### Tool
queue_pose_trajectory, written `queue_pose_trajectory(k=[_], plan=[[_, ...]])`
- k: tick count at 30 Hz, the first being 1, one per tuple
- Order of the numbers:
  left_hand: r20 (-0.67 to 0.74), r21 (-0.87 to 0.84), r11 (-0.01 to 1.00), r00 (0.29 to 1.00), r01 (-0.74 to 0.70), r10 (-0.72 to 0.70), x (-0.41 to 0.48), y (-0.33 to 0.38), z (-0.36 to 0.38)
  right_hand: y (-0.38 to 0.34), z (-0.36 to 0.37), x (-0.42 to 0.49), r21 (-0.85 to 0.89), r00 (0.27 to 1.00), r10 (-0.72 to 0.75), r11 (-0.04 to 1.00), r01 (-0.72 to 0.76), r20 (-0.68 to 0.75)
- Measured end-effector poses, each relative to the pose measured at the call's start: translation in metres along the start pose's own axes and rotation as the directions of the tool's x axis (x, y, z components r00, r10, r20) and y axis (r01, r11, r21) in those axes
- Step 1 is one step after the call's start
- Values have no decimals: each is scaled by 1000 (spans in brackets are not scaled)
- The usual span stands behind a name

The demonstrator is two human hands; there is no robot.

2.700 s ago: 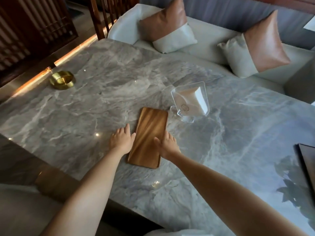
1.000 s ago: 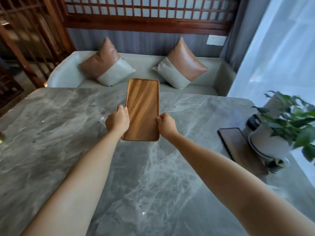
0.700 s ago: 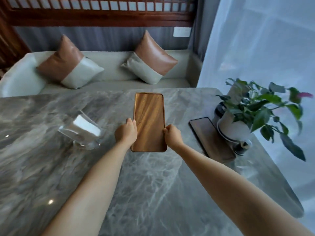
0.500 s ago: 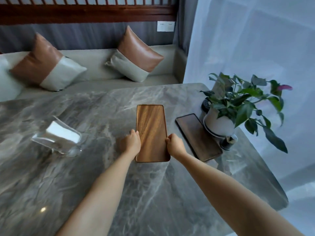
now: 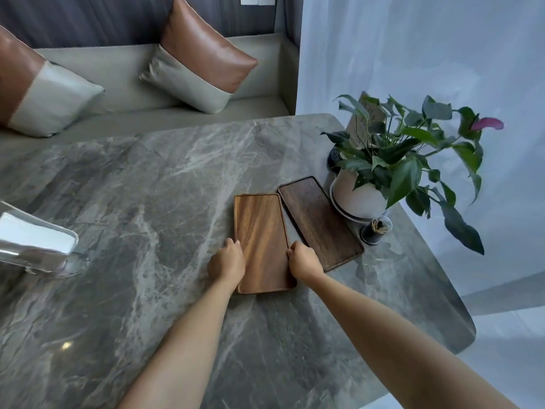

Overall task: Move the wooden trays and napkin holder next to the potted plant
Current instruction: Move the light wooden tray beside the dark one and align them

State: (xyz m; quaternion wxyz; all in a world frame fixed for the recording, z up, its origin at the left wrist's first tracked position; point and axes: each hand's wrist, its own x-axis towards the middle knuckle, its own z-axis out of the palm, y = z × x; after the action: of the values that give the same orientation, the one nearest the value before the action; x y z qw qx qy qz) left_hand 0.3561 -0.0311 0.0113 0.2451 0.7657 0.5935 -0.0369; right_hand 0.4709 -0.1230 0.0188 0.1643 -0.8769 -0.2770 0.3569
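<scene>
A light wooden tray (image 5: pixel 262 237) lies flat on the grey marble table (image 5: pixel 147 202), close beside a dark wooden tray (image 5: pixel 320 221). My left hand (image 5: pixel 226 262) grips its left long edge and my right hand (image 5: pixel 303 259) grips its right long edge, both near the tray's front end. The dark tray rests against the saucer of the potted plant (image 5: pixel 358 196), a white pot with green leaves and one pink flower. The clear napkin holder (image 5: pixel 35 243) with white napkins stands far off at the table's left edge, partly cut off by the frame.
A small black toothpick jar (image 5: pixel 376 231) stands in front of the pot, a dark round object (image 5: pixel 336 157) behind it. The table's right edge curves just past the plant. A grey sofa with brown-and-grey cushions (image 5: pixel 200 63) runs along the far side.
Both hands lifted the light tray from beside the napkin holder, carried it right across the table, and lowered it onto the marble next to the dark tray.
</scene>
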Motion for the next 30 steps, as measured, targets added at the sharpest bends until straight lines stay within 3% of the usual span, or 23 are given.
queue_pose_trajectory(k=[15,30], plan=[[-10,26,998,999,53,-53,15,6,13,-3,-4,24,-81,998,-26,996,30,49],[38,290,951,995,-103,96,20,10,23,-9,-10,31,-304,1000,-17,952,21,18]])
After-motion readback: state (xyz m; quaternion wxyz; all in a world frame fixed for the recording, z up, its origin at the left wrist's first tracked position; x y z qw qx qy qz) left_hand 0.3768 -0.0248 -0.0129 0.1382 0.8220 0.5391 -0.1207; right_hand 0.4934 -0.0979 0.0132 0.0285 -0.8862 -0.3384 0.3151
